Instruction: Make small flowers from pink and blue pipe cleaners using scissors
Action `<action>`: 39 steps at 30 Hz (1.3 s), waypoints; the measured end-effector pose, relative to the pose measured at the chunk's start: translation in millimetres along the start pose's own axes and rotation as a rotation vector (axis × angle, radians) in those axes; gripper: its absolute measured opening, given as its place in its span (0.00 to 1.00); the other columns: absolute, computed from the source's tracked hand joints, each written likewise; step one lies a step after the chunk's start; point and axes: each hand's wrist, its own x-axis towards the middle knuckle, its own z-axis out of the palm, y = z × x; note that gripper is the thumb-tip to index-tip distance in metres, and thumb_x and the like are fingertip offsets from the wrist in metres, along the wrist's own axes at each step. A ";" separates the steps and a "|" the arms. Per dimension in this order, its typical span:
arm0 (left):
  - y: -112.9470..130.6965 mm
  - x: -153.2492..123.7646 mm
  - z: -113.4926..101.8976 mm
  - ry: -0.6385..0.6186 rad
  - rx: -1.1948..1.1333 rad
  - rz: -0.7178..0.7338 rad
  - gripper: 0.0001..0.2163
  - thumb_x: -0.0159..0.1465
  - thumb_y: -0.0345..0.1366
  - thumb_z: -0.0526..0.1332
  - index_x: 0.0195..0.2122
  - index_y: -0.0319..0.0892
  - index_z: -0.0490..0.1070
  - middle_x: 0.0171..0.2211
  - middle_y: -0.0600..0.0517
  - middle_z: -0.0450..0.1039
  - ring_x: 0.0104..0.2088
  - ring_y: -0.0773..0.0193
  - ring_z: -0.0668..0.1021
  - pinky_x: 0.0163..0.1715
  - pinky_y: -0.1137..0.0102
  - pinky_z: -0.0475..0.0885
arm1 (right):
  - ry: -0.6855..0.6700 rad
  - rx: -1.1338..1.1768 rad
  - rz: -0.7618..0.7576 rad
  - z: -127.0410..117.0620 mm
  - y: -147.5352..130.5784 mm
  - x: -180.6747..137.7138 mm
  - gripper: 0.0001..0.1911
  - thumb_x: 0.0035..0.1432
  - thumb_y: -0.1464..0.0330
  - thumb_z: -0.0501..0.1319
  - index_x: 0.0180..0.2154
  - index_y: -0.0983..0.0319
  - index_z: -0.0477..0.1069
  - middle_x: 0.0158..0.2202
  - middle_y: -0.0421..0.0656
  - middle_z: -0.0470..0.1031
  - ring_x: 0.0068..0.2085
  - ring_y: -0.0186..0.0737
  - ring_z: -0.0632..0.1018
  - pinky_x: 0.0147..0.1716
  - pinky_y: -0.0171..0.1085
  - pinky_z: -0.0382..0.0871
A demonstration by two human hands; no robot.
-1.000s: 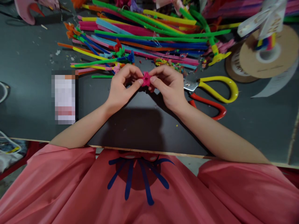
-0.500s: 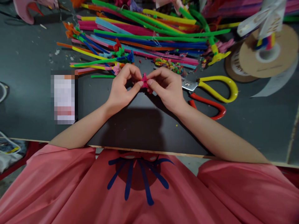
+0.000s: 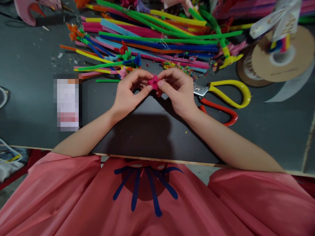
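A small magenta pipe-cleaner flower (image 3: 154, 82) is pinched between both hands above the dark table (image 3: 98, 98). My left hand (image 3: 131, 91) grips its left side with thumb and forefinger. On its right side, my right hand (image 3: 179, 90) presses it with thumb and index finger; the other fingers curl beneath. Just beyond the hands lie finished pipe-cleaner flowers (image 3: 125, 52) on stems and a heap of small coloured scraps (image 3: 169, 65), partly hidden by my right hand. Scissors (image 3: 222, 95) with one yellow and one red handle rest to the right, their blades mostly covered by my right hand.
Long pipe cleaners (image 3: 157, 39) in many colours spread across the back. A cardboard ribbon spool (image 3: 302, 55) stands at the right. On the left lie a blurred-out rectangular object (image 3: 67, 101) and, farther back, a pink glue gun (image 3: 27, 13). The table's wooden edge (image 3: 147, 157) runs before my body.
The magenta flower has turned so that its pointed petals face upward more openly. Both hands have shifted slightly, keeping their pinch on it.
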 end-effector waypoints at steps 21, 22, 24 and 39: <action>13.0 2.6 -0.1 -0.050 -0.103 -0.128 0.06 0.57 0.38 0.65 0.32 0.42 0.72 0.29 0.57 0.76 0.30 0.76 0.78 0.31 0.79 0.74 | -0.048 -0.075 -0.022 0.0 -3.0 -1.7 0.14 0.53 0.56 0.63 0.31 0.60 0.66 0.27 0.36 0.68 0.26 0.27 0.70 0.25 0.32 0.66; 12.7 2.5 0.1 -0.047 -0.100 -0.131 0.06 0.57 0.38 0.64 0.33 0.43 0.72 0.30 0.57 0.76 0.31 0.76 0.78 0.31 0.79 0.74 | -0.044 -0.069 -0.020 0.2 -3.3 -1.5 0.14 0.53 0.56 0.63 0.31 0.60 0.66 0.27 0.36 0.69 0.26 0.27 0.70 0.25 0.33 0.66; 10.7 2.1 0.3 -0.040 -0.102 -0.119 0.07 0.57 0.39 0.64 0.34 0.43 0.71 0.30 0.57 0.77 0.31 0.75 0.79 0.31 0.78 0.74 | -0.035 -0.060 -0.019 0.1 -3.1 -1.0 0.15 0.53 0.55 0.63 0.31 0.59 0.66 0.28 0.36 0.69 0.27 0.27 0.70 0.26 0.33 0.68; -10.8 2.1 -1.7 0.000 -0.043 -0.079 0.13 0.63 0.48 0.55 0.41 0.46 0.65 0.31 0.57 0.72 0.28 0.76 0.75 0.29 0.74 0.74 | -0.011 -0.143 -0.080 -2.8 5.3 -2.1 0.15 0.56 0.52 0.58 0.34 0.57 0.64 0.34 0.39 0.69 0.35 0.33 0.73 0.38 0.40 0.74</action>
